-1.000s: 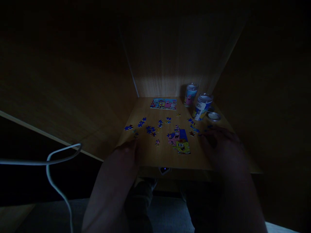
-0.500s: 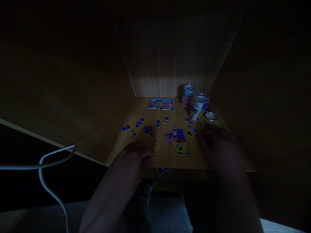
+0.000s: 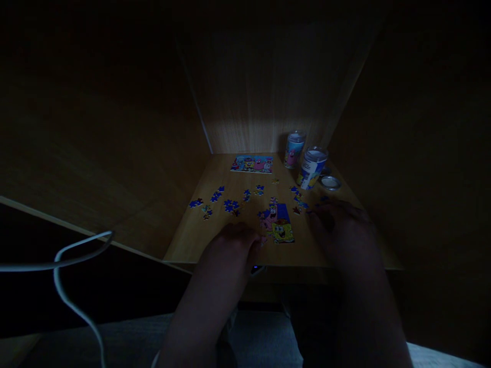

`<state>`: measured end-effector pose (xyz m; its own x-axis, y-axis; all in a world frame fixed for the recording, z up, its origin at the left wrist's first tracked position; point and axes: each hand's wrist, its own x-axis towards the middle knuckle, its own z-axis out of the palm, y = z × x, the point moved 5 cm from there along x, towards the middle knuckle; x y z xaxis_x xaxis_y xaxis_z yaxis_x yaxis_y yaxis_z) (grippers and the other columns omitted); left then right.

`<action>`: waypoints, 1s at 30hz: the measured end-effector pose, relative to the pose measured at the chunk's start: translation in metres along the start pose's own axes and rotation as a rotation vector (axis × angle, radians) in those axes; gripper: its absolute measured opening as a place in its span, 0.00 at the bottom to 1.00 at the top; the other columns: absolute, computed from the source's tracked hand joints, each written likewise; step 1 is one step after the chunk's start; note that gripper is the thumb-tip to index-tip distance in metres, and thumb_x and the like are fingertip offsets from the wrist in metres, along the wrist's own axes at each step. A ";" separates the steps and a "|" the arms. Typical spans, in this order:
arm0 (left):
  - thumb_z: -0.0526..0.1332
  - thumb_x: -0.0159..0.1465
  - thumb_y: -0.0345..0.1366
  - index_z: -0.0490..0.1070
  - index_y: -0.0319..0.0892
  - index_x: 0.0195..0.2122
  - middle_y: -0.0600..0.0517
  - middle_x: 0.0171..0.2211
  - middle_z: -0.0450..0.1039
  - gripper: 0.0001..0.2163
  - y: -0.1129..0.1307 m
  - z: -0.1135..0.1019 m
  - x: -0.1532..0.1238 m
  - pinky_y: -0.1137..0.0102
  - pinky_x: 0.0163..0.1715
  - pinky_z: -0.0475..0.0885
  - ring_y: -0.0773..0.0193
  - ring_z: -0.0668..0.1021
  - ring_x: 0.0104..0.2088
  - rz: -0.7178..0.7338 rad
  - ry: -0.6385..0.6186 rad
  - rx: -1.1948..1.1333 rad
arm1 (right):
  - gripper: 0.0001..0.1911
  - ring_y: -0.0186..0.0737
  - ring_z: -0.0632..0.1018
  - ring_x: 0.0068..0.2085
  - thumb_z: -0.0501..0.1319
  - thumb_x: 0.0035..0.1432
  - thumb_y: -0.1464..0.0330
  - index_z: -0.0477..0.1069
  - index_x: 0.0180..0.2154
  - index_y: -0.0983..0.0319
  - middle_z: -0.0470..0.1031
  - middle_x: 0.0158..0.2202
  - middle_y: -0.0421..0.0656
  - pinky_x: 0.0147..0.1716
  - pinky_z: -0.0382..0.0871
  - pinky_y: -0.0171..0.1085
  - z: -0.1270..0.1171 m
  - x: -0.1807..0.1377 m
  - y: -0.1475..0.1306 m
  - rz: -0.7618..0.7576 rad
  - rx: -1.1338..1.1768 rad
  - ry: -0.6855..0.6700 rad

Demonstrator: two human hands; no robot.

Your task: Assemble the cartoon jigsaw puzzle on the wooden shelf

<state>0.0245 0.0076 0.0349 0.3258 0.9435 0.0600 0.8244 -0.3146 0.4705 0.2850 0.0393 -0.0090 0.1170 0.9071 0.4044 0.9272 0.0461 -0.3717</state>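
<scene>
A partly joined jigsaw puzzle (image 3: 282, 227) lies near the table's front edge, showing yellow and pink cartoon figures on blue. At its lower left corner, my left hand (image 3: 240, 243) pinches a small pinkish puzzle piece (image 3: 263, 239) between thumb and fingertips. My right hand (image 3: 343, 230) rests on the table to the right of the puzzle, fingers curled. A bit of blue puzzle piece (image 3: 310, 212) shows at its fingertips; the dim light blurs the details. A brown puzzle piece (image 3: 296, 210) lies between that hand and the puzzle.
Several loose blue puzzle pieces (image 3: 231, 205) are scattered to the left. A finished picture puzzle (image 3: 252, 164) lies at the back. Two clear-topped cans (image 3: 294, 150) (image 3: 312, 168) stand at the back right beside a round lid (image 3: 330, 183). Wooden panels enclose the table; a white cable (image 3: 57, 271) hangs left.
My left hand has moved right with the pinkish puzzle piece, up to the joined puzzle's lower left side. My right hand has stayed almost in place. The view has shifted slightly.
</scene>
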 end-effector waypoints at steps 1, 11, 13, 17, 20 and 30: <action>0.63 0.76 0.29 0.84 0.44 0.47 0.47 0.49 0.86 0.08 -0.001 -0.001 0.000 0.54 0.57 0.80 0.51 0.85 0.51 -0.006 0.004 -0.012 | 0.15 0.61 0.78 0.60 0.62 0.71 0.55 0.83 0.46 0.56 0.82 0.57 0.53 0.61 0.71 0.62 0.000 0.000 0.000 0.007 0.000 -0.003; 0.64 0.74 0.25 0.84 0.48 0.45 0.51 0.49 0.84 0.11 0.000 0.003 0.001 0.59 0.56 0.80 0.55 0.84 0.52 0.153 -0.001 -0.017 | 0.16 0.61 0.78 0.60 0.61 0.72 0.55 0.82 0.46 0.56 0.82 0.56 0.52 0.60 0.71 0.60 0.000 0.000 0.000 0.018 -0.004 -0.018; 0.63 0.74 0.25 0.84 0.47 0.45 0.50 0.50 0.84 0.12 -0.002 0.002 0.001 0.58 0.56 0.81 0.54 0.84 0.53 0.154 -0.001 0.015 | 0.16 0.61 0.78 0.60 0.61 0.72 0.55 0.82 0.46 0.56 0.83 0.56 0.52 0.60 0.71 0.61 0.000 0.000 0.000 0.011 -0.006 -0.015; 0.61 0.76 0.28 0.84 0.46 0.44 0.48 0.48 0.85 0.11 -0.018 -0.007 0.002 0.53 0.54 0.81 0.50 0.85 0.50 0.032 0.062 0.101 | 0.15 0.61 0.79 0.59 0.62 0.71 0.55 0.82 0.46 0.56 0.83 0.56 0.52 0.59 0.71 0.60 0.000 0.000 0.001 -0.002 -0.009 -0.004; 0.61 0.75 0.30 0.84 0.44 0.41 0.44 0.44 0.85 0.11 -0.031 -0.018 0.005 0.50 0.51 0.82 0.46 0.85 0.47 -0.060 0.147 0.211 | 0.14 0.60 0.79 0.57 0.62 0.71 0.56 0.82 0.46 0.57 0.83 0.55 0.52 0.59 0.71 0.59 0.000 0.000 0.000 -0.005 -0.010 -0.009; 0.57 0.81 0.39 0.70 0.44 0.71 0.46 0.75 0.69 0.20 0.010 0.026 0.034 0.42 0.78 0.57 0.46 0.65 0.77 0.241 0.181 0.186 | 0.16 0.61 0.79 0.58 0.61 0.72 0.55 0.82 0.47 0.56 0.83 0.55 0.53 0.59 0.71 0.60 0.000 0.000 -0.001 -0.004 -0.014 -0.004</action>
<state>0.0552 0.0339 0.0190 0.4477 0.8377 0.3128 0.8093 -0.5283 0.2568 0.2836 0.0391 -0.0089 0.1119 0.9084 0.4028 0.9326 0.0439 -0.3581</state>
